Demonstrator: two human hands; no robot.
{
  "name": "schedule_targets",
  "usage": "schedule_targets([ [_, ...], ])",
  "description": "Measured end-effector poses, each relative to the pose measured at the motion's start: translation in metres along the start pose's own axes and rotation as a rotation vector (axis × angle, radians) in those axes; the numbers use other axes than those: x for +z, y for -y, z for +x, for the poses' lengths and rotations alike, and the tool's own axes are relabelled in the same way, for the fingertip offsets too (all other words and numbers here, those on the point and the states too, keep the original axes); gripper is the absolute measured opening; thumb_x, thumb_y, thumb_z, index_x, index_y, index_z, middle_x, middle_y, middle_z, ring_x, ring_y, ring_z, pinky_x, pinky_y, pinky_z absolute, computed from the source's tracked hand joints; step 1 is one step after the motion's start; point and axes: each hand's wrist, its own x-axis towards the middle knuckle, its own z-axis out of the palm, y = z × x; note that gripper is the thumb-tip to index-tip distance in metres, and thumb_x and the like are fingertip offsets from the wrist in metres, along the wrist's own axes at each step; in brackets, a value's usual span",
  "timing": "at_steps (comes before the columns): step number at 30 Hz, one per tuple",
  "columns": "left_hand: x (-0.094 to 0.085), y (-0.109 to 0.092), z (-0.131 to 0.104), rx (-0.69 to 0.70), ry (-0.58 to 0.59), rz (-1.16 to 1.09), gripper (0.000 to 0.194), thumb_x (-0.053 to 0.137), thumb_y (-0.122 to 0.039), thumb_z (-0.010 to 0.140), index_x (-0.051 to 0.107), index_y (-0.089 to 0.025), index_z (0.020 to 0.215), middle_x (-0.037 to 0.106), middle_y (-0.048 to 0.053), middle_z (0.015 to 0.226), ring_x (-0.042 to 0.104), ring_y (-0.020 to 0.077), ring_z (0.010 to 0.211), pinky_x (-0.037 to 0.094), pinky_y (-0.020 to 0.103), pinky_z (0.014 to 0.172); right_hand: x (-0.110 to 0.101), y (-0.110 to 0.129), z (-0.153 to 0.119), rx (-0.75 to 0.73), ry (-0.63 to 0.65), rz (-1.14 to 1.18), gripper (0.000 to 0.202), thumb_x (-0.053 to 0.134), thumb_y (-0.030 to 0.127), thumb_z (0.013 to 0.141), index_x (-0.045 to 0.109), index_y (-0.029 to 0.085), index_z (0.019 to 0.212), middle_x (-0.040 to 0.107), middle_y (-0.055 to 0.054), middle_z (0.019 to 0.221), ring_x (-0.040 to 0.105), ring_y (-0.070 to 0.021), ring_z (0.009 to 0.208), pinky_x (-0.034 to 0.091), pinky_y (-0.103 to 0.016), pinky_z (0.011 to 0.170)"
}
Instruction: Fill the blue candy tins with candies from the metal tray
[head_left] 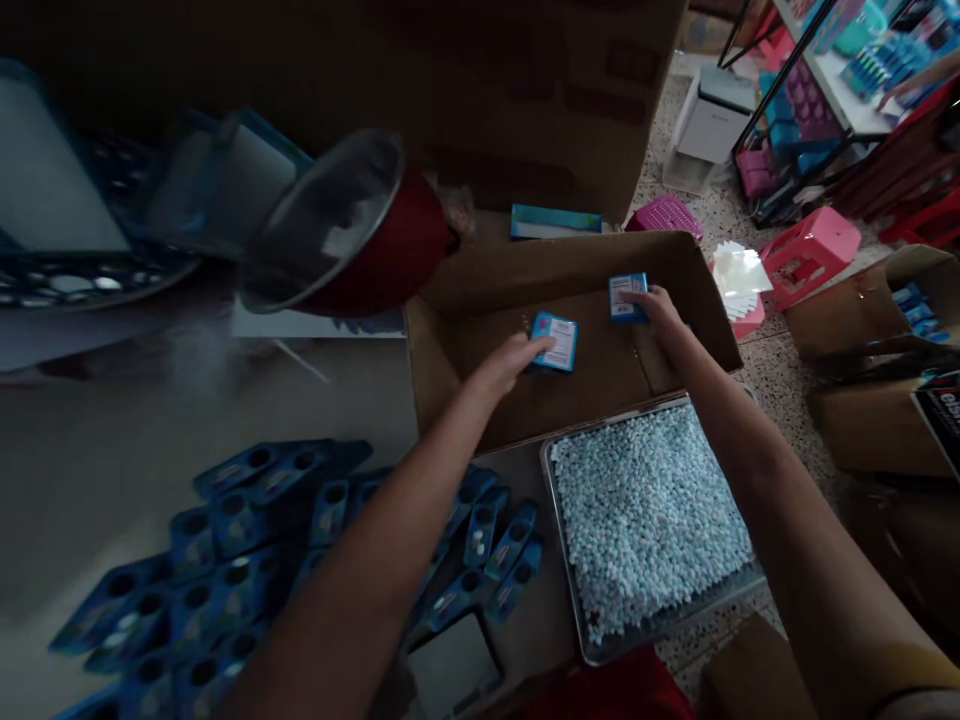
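Observation:
Both my arms reach into a brown cardboard box (480, 265). My left hand (510, 360) grips a small blue box with a white label (559, 338), thumb on its face, over the left half of the carton. Farther right, my right hand (658, 308) is closed on another small blue box (622, 298), near the carton's right end. Below the carton a metal tray (585, 640) holds a heap of small pale blue and white pellets (649, 510). My right forearm passes over the tray's right side.
Many blue packs with round holes (232, 510) cover the table at lower left. A red pot (382, 240) lies tilted beside the carton. A grey square device (456, 665) is near the front edge. At right stand a pink stool (814, 255) and an open carton (840, 310).

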Motion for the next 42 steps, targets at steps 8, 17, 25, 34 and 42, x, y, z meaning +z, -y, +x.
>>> schedule_targets([
  [8, -0.014, -0.015, -0.127, 0.047, -0.133, -0.464, 0.062, 0.090, -0.032, 0.072, 0.073, -0.029, 0.131, 0.077, 0.006, 0.126, 0.077, 0.0192, 0.091, 0.062, 0.021, 0.063, -0.032, 0.015, -0.138, 0.353, 0.269, 0.788, 0.026, 0.081, 0.038, 0.082, 0.062, 0.023, 0.092, 0.074, 0.001, 0.072, 0.066, -0.0149, 0.060, 0.051, -0.023, 0.048],
  [17, 0.062, 0.009, -0.214, -0.117, -0.221, -0.769, 0.038, 0.093, -0.039, 0.081, 0.077, -0.025, 0.113, 0.080, 0.004, 0.122, 0.076, 0.0171, 0.098, 0.068, 0.023, 0.071, -0.058, -0.041, -0.269, -0.111, -0.003, 0.438, 0.046, 0.090, 0.039, 0.072, 0.072, 0.027, 0.112, 0.081, 0.002, 0.099, 0.073, -0.0204, 0.090, 0.061, -0.033, 0.082],
  [25, 0.118, 0.042, -0.266, -0.142, 0.021, -0.780, 0.087, 0.100, -0.010, 0.058, 0.072, -0.029, 0.139, 0.080, 0.000, 0.127, 0.078, 0.0166, 0.110, 0.063, 0.024, 0.101, -0.063, -0.122, -0.347, -0.469, -0.342, -0.072, 0.036, 0.080, 0.040, 0.090, 0.075, 0.027, 0.123, 0.083, -0.009, 0.112, 0.074, -0.0254, 0.096, 0.061, -0.044, 0.092],
  [34, 0.206, 0.082, -0.260, -0.337, -0.112, -0.617, 0.058, 0.095, -0.069, 0.070, 0.070, -0.022, 0.091, 0.069, -0.001, 0.072, 0.060, 0.0136, 0.057, 0.045, 0.024, 0.051, -0.079, -0.159, -0.381, -0.450, -0.366, -0.049, 0.042, 0.080, 0.037, 0.088, 0.064, 0.025, 0.125, 0.075, -0.003, 0.102, 0.066, -0.0185, 0.081, 0.059, -0.034, 0.074],
  [42, 0.255, 0.105, -0.274, -0.005, -0.394, -0.465, 0.061, 0.079, -0.080, 0.085, 0.073, -0.020, 0.086, 0.070, 0.001, 0.082, 0.065, 0.0178, 0.081, 0.051, 0.026, 0.071, -0.060, -0.174, -0.385, -0.641, -0.536, -0.359, 0.051, 0.075, 0.023, 0.091, 0.072, 0.027, 0.142, 0.067, -0.006, 0.100, 0.065, -0.0255, 0.096, 0.059, -0.047, 0.092],
])
